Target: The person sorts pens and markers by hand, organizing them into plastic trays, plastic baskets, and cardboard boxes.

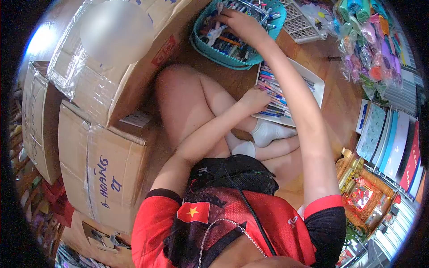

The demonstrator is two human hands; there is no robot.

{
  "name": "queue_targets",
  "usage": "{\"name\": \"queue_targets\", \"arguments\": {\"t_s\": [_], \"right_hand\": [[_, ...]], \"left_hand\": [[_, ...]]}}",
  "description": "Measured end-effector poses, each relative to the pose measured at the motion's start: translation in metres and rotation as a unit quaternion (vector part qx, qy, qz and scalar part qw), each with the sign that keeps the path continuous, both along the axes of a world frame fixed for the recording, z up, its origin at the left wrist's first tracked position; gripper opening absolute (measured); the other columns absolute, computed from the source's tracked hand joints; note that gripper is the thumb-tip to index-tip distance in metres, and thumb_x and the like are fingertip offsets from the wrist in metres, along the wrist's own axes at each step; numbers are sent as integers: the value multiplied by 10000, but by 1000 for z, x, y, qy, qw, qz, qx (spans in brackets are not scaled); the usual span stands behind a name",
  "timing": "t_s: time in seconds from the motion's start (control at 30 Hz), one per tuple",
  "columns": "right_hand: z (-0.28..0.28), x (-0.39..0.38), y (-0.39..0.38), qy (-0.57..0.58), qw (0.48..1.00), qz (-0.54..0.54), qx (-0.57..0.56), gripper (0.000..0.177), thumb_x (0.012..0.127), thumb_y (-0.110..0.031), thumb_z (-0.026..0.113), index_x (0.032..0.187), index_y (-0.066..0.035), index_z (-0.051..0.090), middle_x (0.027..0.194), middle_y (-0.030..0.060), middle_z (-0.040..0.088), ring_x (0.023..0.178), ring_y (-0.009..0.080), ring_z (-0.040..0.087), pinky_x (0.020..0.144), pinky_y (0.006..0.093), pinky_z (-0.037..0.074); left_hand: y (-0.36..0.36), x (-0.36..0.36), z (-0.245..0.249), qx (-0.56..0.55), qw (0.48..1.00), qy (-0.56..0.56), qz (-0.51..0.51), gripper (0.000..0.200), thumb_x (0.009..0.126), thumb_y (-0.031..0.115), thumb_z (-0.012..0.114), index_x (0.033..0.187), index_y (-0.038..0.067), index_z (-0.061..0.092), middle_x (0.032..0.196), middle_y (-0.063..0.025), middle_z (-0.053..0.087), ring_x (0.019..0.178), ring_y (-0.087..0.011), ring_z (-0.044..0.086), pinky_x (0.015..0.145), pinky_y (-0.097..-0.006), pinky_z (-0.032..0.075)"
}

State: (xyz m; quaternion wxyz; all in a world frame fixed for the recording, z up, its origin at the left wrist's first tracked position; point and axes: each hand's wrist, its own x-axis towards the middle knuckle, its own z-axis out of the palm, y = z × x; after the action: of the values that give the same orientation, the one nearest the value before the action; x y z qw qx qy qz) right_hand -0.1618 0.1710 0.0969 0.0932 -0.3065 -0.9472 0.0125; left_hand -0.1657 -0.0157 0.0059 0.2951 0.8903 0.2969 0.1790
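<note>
Nearest me, at the bottom of the frame, is my red shirt point(250, 214), smooth and shiny. A soft black bag point(237, 172) lies in my lap just above it. My bare legs are folded on the wooden floor point(339, 102), and my feet are in ribbed white socks point(268, 131) at the centre.

Just above the socks, my left hand point(254, 99) is curled into a loose fist on a row of pens point(275, 96). I cannot tell whether it grips any. These thin plastic sticks of many colours lie side by side in a flat, rectangular white tray point(315, 82), right of centre.

Farther off, at the top centre, my right hand point(239, 22) reaches into a round teal basket point(210, 49) with slotted plastic walls, heaped with more loose pens. Its fingers are buried among them, so I cannot tell whether they hold one.

Taped cardboard boxes point(103, 178) with matte brown sides are stacked along the left.
</note>
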Motion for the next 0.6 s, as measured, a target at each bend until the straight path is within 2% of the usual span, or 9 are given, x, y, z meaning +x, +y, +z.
{"name": "queue_targets", "arguments": {"t_s": [0.1,0.2,0.3,0.33,0.4,0.47,0.53,0.6], "right_hand": [[12,8,-14,33,998,-49,-26,360,766,-50,610,1119,-115,573,1076,109,556,977,315,570,831,379,485],[20,15,-14,124,992,-1,-10,353,785,-79,622,1132,-98,560,1030,107,569,898,307,584,790,352,491],[29,16,-15,195,980,-20,-12,219,862,-172,579,1063,-88,596,974,85,606,847,241,611,740,349,492],[33,16,-13,190,980,-58,-24,198,888,-217,549,993,-52,582,887,97,597,799,242,597,703,349,472],[39,19,-10,178,973,-135,-49,344,940,-307,488,853,19,554,714,122,580,701,244,569,627,348,432],[36,18,-11,321,923,-174,-121,388,954,-339,451,829,19,534,680,102,567,664,214,558,610,350,428],[38,18,-15,435,844,-234,-209,430,971,-364,406,815,11,548,641,78,552,619,175,546,595,348,428],[48,25,-21,466,802,-328,-178,427,968,-368,416,838,10,567,667,62,561,616,155,539,587,307,428]], "left_hand": [[1,0,-1,2,1000,-17,-1,151,654,196,678,743,74,672,749,-125,648,761,-269,651,865,-389,454],[2,0,0,7,1000,-31,0,134,660,198,669,714,76,672,716,-122,646,737,-266,651,842,-391,462],[2,2,-6,4,999,-40,4,123,669,199,660,698,81,670,702,-121,644,728,-267,651,825,-393,466],[2,2,-6,-2,999,-34,3,122,671,201,659,698,83,670,707,-121,644,731,-269,651,822,-394,467],[2,2,-5,-1,999,-34,4,123,679,205,656,704,85,669,719,-120,646,739,-272,650,814,-395,468],[2,0,-3,15,999,-48,5,127,688,209,652,714,86,667,735,-118,648,747,-274,648,803,-394,469],[4,-1,-1,-4,998,-60,-1,131,727,216,641,758,89,654,761,-128,642,773,-289,639,814,-408,469],[5,-1,3,-44,996,-74,8,135,758,209,624,796,81,643,782,-144,637,791,-309,630,807,-420,474]]}}
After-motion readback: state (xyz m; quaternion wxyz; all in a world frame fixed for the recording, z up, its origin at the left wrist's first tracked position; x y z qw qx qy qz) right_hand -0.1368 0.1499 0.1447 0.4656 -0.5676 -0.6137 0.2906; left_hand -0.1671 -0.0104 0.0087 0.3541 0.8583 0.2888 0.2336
